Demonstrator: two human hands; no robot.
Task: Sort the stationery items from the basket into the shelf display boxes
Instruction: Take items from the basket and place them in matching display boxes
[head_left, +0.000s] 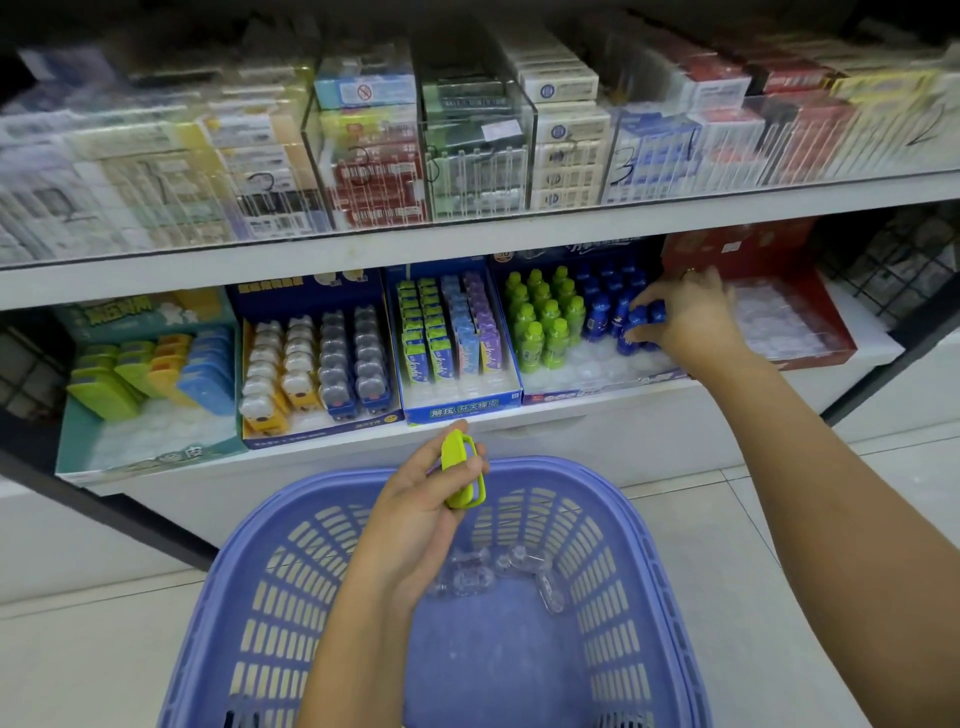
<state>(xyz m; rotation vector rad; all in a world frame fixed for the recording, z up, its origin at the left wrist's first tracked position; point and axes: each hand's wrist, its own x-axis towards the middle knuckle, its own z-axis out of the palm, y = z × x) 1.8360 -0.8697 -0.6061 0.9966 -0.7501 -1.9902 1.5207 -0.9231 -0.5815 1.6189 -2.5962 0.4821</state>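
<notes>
My left hand (421, 514) pinches a lime-green stationery piece (464, 470) above the basket (291, 519), kept ready, I judge, for the teal box (150, 457) at far left, where similar green ones stand. My right hand (685, 317) curls round a blue bottle-shaped item (636, 319), seating it in the blue rows of its display box (597, 387). In the basket I see a few clear plastic pieces (498, 571).
</notes>
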